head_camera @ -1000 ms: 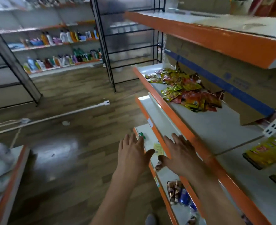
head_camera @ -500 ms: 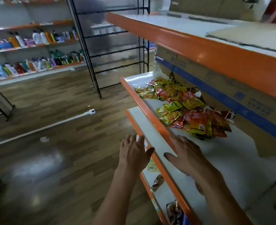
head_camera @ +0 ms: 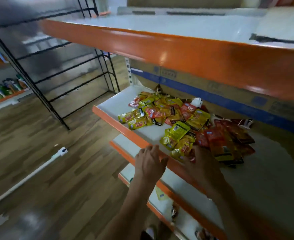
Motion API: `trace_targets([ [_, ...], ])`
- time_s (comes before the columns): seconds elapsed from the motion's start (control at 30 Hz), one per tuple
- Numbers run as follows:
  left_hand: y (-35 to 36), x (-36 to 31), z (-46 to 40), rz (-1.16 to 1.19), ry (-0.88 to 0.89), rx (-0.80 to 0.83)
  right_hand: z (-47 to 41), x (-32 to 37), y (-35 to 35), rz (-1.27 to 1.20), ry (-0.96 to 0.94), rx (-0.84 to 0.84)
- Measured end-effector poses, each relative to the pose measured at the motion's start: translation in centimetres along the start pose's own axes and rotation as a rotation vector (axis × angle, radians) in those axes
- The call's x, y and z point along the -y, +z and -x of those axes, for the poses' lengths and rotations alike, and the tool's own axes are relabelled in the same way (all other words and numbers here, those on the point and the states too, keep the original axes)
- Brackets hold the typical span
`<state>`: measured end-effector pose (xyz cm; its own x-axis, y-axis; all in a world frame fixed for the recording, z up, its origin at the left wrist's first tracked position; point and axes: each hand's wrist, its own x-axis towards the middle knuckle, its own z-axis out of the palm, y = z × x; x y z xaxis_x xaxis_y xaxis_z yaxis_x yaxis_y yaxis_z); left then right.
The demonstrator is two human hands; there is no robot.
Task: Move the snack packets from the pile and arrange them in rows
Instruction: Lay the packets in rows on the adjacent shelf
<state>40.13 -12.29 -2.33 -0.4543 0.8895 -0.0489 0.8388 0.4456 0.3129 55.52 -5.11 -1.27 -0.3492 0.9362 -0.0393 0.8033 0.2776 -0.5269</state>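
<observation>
A person reaches with both hands toward a pile [head_camera: 186, 125] of yellow and red snack packets heaped on a white shelf [head_camera: 118, 103] with an orange lip, in what appears to be a shop aisle. The left hand [head_camera: 148, 163] hovers at the shelf's front edge, fingers fairly straight and loosely spread, holding nothing. The right hand [head_camera: 202, 168] lies at the near edge of the pile, its fingertips touching or just over the closest yellow packet [head_camera: 182, 148]; blur at the fingers makes it hard to say whether it has taken hold, though the fingers look extended rather than curled. The packets lie jumbled and overlapping against a cardboard box [head_camera: 212, 87] with a blue stripe at the back of the shelf. No rows can be seen anywhere on this shelf, so the sorting looks barely begun: by this view the whole heap is left to be lifted out and laid in lines on the bare white surface to either side. An upper shelf [head_camera: 160, 47] overhangs the work.
</observation>
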Motion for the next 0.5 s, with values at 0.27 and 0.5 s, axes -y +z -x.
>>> trace_targets([
  [0.27, -1.7, -0.2, -8.0, 0.039, 0.148, -0.073, -2.9, 3.1, 3.0, 0.087, 0.324, -0.128],
  [0.5, 1.4, -1.0, -10.8, 0.072, 0.173, 0.048, -3.5, 3.5, 5.1, 0.029, 0.438, -0.163],
])
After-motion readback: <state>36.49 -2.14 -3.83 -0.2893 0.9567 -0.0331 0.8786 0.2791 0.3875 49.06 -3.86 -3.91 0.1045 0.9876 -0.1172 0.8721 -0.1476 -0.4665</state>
